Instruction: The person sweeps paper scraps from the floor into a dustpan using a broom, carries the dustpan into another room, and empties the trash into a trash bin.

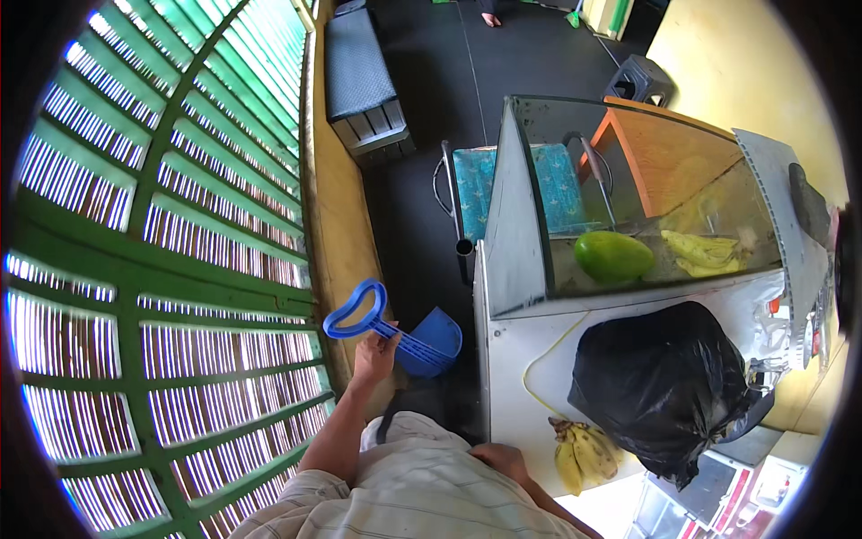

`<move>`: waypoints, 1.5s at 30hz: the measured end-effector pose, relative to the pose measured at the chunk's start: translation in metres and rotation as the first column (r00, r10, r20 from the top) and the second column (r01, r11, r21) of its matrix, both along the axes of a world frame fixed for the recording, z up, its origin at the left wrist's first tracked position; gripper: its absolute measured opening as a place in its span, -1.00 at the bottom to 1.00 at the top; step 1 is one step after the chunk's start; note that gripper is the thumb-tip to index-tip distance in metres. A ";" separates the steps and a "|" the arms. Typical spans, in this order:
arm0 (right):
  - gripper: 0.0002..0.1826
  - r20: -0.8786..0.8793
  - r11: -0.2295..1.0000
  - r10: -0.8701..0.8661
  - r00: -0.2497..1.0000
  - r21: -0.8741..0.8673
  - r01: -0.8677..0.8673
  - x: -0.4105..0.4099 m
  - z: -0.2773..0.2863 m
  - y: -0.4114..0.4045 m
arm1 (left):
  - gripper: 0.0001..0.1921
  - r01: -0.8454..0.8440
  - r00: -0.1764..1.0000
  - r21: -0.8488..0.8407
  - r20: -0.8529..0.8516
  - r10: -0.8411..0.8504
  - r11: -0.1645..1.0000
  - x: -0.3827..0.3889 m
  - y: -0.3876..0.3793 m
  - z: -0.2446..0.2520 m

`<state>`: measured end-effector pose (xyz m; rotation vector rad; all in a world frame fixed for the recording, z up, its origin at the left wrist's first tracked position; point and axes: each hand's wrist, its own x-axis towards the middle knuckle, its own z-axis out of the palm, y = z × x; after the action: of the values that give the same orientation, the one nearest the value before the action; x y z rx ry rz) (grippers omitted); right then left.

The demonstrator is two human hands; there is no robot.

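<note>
My left hand (pixel 377 354) grips the shaft of a blue plastic dustpan (pixel 433 345) with a long handle. The looped end of its handle rises above the hand, while the scoop hangs low over the dark floor (pixel 397 209). Close against my striped shirt, my right hand (pixel 500 461) rests beside the white counter (pixel 525 411). Its fingers are mostly hidden, so what it may hold does not show. On the counter near that hand lies a bunch of yellow bananas (pixel 584 453).
A full black plastic bag (pixel 660 384) sits on the counter. Behind it, a glass display case (pixel 525 215) contains a green papaya (pixel 614 257) and more bananas (pixel 704 252). Green slatted shutters (pixel 222 283) line the left side. Beyond stand a teal-seated chair (pixel 475 188) and an orange wooden table (pixel 673 141).
</note>
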<state>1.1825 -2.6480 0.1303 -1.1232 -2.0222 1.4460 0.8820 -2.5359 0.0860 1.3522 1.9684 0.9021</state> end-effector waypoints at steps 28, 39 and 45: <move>-0.61 0.080 0.868 -0.485 0.871 -0.080 0.491 -0.172 0.020 0.248 | -0.80 0.249 0.964 0.162 0.050 -0.260 0.955 -0.055 0.158 -0.042; -0.49 0.029 0.842 -0.540 0.841 -0.002 0.540 -0.247 -0.011 0.324 | -0.73 0.370 0.924 0.047 0.080 -0.373 0.928 -0.101 0.225 -0.001; -0.48 0.040 0.807 -0.591 0.806 0.001 0.591 -0.272 -0.034 0.392 | -0.75 0.287 0.910 -0.095 0.337 -0.240 0.953 -0.147 0.280 0.026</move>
<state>0.9102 -2.2562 0.0963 -1.6130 -1.4705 1.1080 0.7352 -2.2562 0.1120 1.2610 1.5276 0.7799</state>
